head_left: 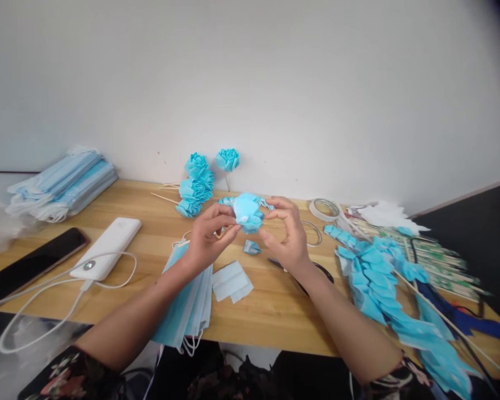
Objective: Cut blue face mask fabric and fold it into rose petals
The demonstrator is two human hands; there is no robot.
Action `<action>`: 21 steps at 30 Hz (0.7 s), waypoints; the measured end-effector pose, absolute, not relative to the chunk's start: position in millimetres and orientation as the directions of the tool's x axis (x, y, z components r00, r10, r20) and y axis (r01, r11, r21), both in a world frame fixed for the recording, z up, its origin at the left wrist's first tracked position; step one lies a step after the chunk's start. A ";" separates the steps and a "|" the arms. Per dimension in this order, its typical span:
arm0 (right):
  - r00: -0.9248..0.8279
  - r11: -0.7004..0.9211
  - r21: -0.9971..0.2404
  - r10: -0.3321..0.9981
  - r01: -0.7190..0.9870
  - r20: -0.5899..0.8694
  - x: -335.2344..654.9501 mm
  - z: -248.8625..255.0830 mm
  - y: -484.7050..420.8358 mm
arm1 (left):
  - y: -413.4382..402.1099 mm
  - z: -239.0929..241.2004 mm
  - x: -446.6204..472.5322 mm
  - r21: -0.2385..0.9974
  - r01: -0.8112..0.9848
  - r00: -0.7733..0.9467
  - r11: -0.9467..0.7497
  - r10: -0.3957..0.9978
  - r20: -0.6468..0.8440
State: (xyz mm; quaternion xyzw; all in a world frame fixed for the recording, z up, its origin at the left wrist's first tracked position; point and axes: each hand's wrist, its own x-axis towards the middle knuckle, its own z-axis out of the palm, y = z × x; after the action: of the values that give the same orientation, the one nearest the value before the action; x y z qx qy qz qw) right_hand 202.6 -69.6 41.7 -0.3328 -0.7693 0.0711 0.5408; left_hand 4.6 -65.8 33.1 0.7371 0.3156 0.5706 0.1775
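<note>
Above the middle of the table I hold a light-blue flower made of soft folded material. My left hand pinches its left side between thumb and fingers. On the other side, my right hand has thumb and fingertips at the petals. Beneath lie a small folded blue piece and cut pale-blue scraps. A fan of blue face masks is under my left forearm. Scissors rest partly hidden by my right wrist. Several finished blue flowers on sticks lie behind, and another flower leans at the wall.
Stacked masks, a black phone and a white power bank with a looping cable occupy the left. Rolls of tape, gathered blue strips and green-white packets cover the right. A wall stands behind the table.
</note>
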 end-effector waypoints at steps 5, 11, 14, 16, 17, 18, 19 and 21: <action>-0.200 0.759 -0.457 0.593 0.464 0.780 202.4 39.5 -65.8 | -65.4 30.0 6.6 0.531 0.300 0.189 -0.793 0.595 0.781; -0.228 0.744 -0.433 0.601 0.509 0.766 201.0 36.7 -64.2 | -64.7 26.4 10.0 0.525 0.309 0.214 -0.793 0.596 0.774; -0.242 0.749 -0.411 0.591 0.519 0.770 198.9 35.0 -64.1 | -63.9 23.5 11.7 0.544 0.321 0.205 -0.776 0.617 0.760; -0.237 0.751 -0.398 0.579 0.527 0.780 197.4 33.6 -64.8 | -64.0 21.1 13.2 0.561 0.319 0.195 -0.764 0.632 0.750; -0.231 0.749 -0.395 0.577 0.531 0.784 196.8 32.9 -65.3 | -64.3 19.9 14.0 0.572 0.316 0.186 -0.757 0.640 0.745; -0.225 0.747 -0.394 0.576 0.535 0.786 196.2 32.1 -65.8 | -64.9 18.8 15.0 0.584 0.314 0.176 -0.749 0.650 0.739; -0.221 0.743 -0.397 0.579 0.538 0.785 195.8 31.1 -66.2 | -65.6 17.9 15.9 0.598 0.312 0.167 -0.738 0.662 0.730; -0.216 0.736 -0.410 0.592 0.539 0.777 195.1 29.1 -66.8 | -67.3 16.8 17.5 0.620 0.310 0.154 -0.720 0.682 0.715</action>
State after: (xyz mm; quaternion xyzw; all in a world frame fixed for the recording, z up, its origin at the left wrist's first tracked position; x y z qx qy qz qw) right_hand 195.1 -66.8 29.1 -0.3627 -0.7794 0.0257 0.5102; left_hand 17.5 -67.3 16.8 0.7412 0.3348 0.5574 0.1667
